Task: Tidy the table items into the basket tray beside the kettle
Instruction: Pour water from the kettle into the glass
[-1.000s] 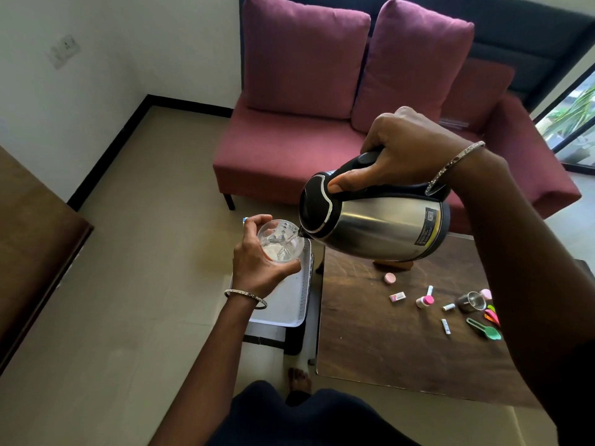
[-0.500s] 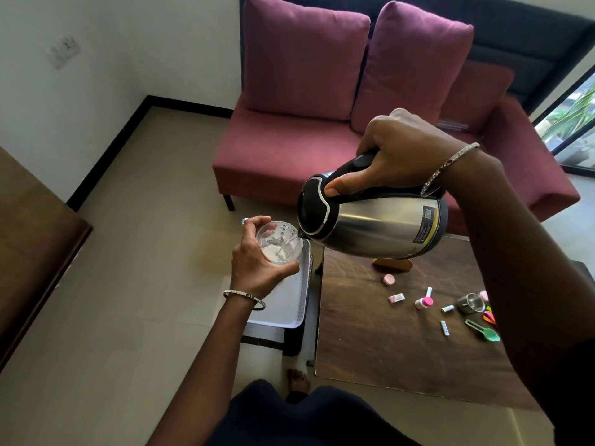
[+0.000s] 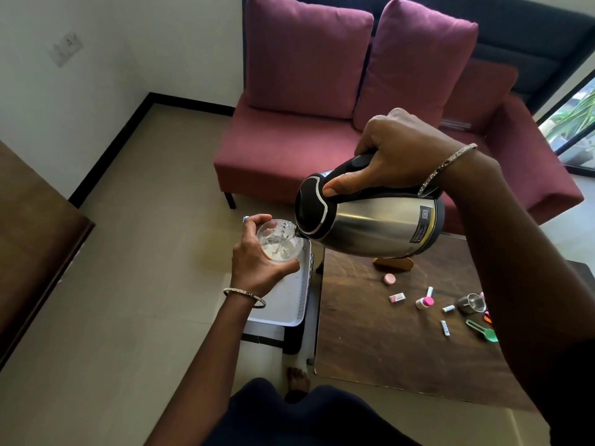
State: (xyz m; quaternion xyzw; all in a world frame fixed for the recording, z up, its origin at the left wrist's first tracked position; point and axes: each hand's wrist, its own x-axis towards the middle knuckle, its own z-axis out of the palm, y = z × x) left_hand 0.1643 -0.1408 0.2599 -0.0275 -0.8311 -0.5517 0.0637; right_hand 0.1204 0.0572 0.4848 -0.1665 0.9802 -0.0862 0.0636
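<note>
Little had changed: the right grip [image 3: 402,149] stayed clamped on the tilted kettle [image 3: 373,226], its spout at the glass [image 3: 278,241] clasped in the left grip [image 3: 254,263]. The small items [image 3: 425,302] at four o'clock on the bench [image 3: 370,336] lay untidied.

No legible text: dark label [image 3: 422,225] on the kettle [image 3: 370,228] too small, blurred.

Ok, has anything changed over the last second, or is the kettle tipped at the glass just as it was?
Hardly anything. The right hand grips the kettle as before, tipped with its spout at the glass held in the left hand; the kettle has drifted very slightly left. No grip taken or released. The small items on the table and the basket tray have not moved.
</note>
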